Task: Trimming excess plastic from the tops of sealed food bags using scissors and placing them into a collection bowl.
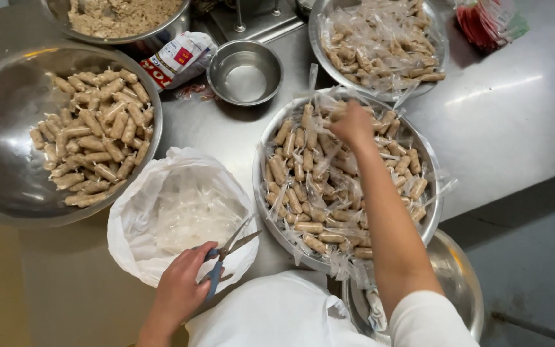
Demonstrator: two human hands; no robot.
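I'm gripping blue-handled scissors (226, 252) in my left hand (181, 289) at the bottom of the frame while my right hand (352, 123) is pinching a wrapped roll in the centre tray (259, 173), still heaped with untrimmed ones, trimmed rolls (94, 138) piling up upper left.

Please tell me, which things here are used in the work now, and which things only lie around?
In use:
- scissors, held open in the left hand
- white bag of trimmings
- middle bowl of wrapped rolls, where the right hand reaches

Lying about:
- small empty bowl
- red and white packet
- bowl of crumbs
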